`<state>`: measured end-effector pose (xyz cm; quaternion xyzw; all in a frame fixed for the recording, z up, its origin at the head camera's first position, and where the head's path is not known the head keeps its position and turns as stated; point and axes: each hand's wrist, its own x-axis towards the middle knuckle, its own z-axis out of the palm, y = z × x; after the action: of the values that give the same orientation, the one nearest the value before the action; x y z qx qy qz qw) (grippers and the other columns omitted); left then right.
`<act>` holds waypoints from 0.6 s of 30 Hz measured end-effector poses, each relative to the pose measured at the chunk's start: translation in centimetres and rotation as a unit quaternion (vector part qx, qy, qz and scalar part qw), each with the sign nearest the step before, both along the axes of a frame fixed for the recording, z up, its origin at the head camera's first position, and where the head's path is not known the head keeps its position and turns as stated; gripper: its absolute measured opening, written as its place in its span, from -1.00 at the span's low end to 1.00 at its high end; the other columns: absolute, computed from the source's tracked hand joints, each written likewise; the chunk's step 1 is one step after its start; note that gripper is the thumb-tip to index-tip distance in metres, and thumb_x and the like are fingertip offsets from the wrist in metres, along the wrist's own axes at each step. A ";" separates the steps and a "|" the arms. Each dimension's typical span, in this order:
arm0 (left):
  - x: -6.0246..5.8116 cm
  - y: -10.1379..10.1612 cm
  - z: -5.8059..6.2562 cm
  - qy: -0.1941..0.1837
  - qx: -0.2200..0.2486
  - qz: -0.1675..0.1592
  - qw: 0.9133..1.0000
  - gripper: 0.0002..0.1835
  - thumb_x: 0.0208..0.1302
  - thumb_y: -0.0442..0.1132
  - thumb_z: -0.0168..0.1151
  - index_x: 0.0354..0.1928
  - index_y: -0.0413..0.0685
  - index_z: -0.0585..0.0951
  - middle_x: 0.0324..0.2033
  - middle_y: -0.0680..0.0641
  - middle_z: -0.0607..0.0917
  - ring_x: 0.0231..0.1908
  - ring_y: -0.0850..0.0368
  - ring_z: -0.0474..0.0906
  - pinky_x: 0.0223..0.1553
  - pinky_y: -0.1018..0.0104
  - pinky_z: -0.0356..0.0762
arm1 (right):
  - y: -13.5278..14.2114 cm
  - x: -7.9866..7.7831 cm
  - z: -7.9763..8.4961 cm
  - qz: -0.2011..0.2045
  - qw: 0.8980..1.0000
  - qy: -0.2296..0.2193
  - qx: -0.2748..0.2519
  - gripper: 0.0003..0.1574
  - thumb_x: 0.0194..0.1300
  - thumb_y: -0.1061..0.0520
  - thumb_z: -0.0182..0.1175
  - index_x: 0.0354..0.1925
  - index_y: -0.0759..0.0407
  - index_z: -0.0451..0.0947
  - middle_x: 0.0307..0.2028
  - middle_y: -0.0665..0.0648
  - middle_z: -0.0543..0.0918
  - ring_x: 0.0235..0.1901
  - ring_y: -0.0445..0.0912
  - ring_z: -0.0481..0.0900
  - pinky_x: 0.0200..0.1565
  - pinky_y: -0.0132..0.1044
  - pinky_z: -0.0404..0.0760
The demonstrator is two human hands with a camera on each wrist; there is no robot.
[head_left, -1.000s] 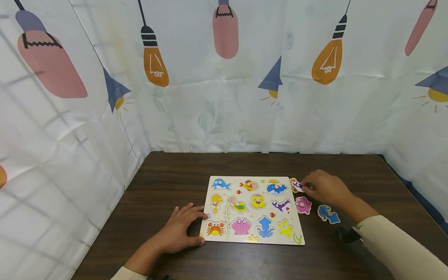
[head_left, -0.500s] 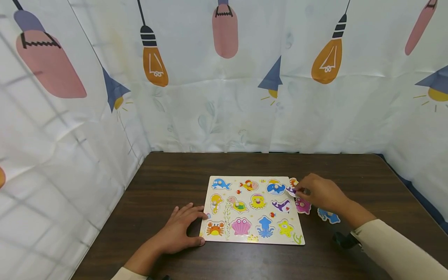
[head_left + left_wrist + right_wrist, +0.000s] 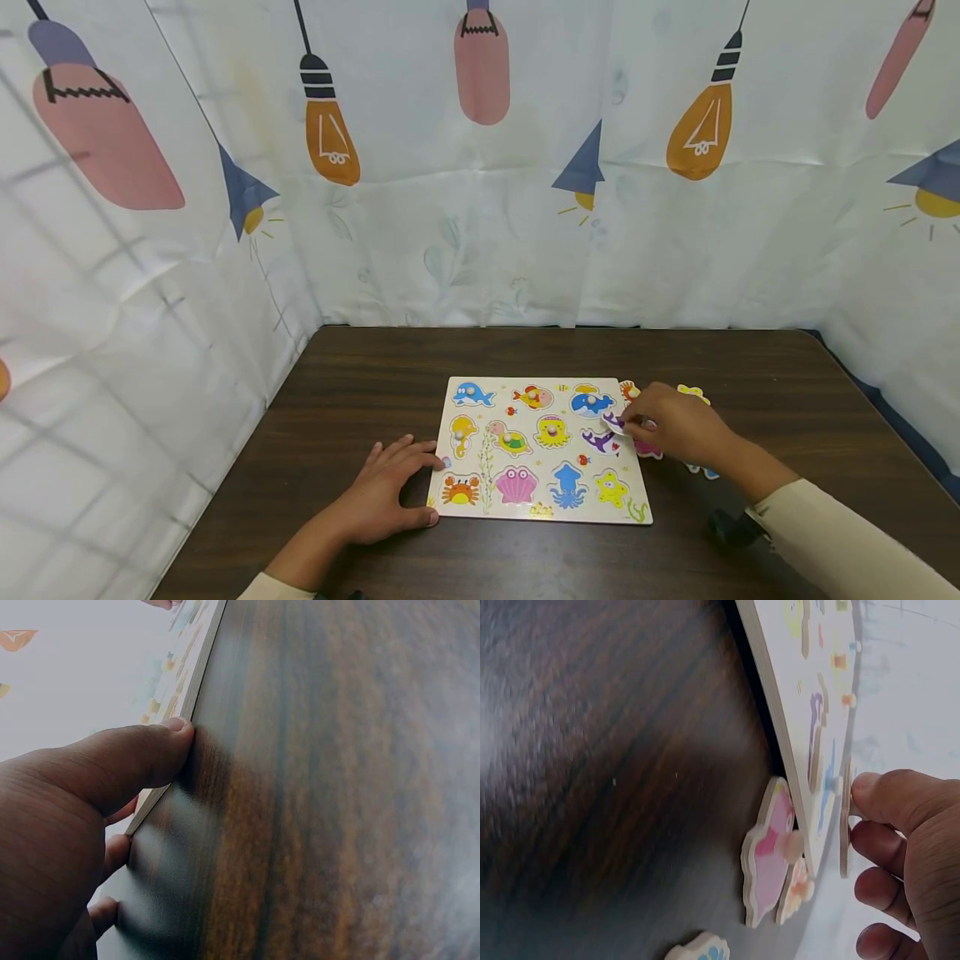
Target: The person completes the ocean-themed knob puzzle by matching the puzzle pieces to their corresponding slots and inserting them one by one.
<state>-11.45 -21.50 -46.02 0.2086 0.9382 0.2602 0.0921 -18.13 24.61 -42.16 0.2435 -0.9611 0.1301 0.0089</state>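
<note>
A pale wooden peg puzzle board with sea-animal pictures lies on the table. My left hand rests at its left side, fingers spread, with the thumb and index finger touching the edge. In the left wrist view the thumb presses against that edge. My right hand pinches a purple-and-white whale puzzle piece just above the matching purple whale picture. The right wrist view shows this piece edge-on, raised off the board, between thumb and fingers.
Right of the board lie loose knobbed pieces: a pink shell, an orange crab-like piece, a yellow piece and a blue one, partly hidden by my right hand. A patterned white curtain hangs behind the dark table.
My right hand has carried the purple whale piece left and toward me, from beside the board to over its right part, uncovering the yellow piece. The left hand has stayed put.
</note>
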 end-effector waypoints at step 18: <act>0.1 0.0 0.2 0.004 0.010 -0.007 1.000 -0.40 0.09 0.22 0.51 0.17 0.36 0.54 0.42 0.07 0.40 0.52 -0.23 0.06 0.40 -0.47 -0.30 | -1.3 0.8 -1.6 0.053 0.998 0.035 -0.004 -0.81 0.19 -0.05 0.52 -0.19 -0.12 0.80 -0.21 -0.15 0.68 -0.19 -0.23 0.56 -0.30 -0.34 0.62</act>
<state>-11.40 -21.53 -45.81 0.2168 0.9345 0.2684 0.0883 -17.33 23.35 -43.72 0.2985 -0.9454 0.1252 0.0370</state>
